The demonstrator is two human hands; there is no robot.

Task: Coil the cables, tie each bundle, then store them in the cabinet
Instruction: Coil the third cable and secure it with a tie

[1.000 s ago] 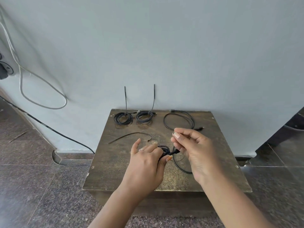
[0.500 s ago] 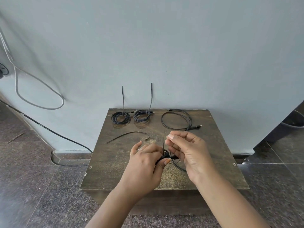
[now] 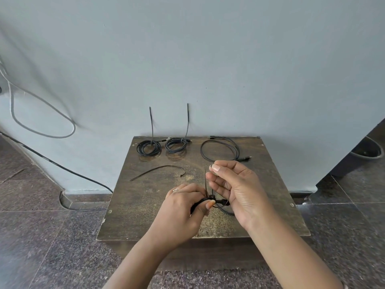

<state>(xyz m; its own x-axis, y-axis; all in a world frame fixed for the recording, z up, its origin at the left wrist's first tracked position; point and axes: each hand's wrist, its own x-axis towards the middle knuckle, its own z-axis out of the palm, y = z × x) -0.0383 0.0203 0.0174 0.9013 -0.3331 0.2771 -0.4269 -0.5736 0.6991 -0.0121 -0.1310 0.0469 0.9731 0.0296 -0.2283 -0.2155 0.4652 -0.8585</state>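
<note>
Two hands work over the near middle of a low wooden table (image 3: 133, 209) set against a pale wall (image 3: 208, 59). The left hand (image 3: 183, 207) is curled round a small black cable bundle (image 3: 203, 202), thumb pressed on its top, holding it just above the tabletop. A thin black cable tie (image 3: 206, 182) rises from the bundle, standing nearly upright between the hands. The right hand (image 3: 235, 184) hovers beside it, palm turned toward the left, thumb and forefinger pinched together at the top; something thin seems caught in that pinch, but I cannot make out what. A loop of the same cable (image 3: 224, 210) trails out under the right palm onto the wood.

Along the far edge lie two tied coils (image 3: 149, 147), side by side at the left, each with its tie's tail sticking up against the wall. To their right sits a loose cable (image 3: 219, 150) in one wide loop, untied. A spare tie (image 3: 158, 172) lies curved on the wood, left of the hands.

On the left, a grey cord (image 3: 41, 113) droops down the wall, and a black cord (image 3: 62, 166) runs to the stone floor (image 3: 41, 236).
</note>
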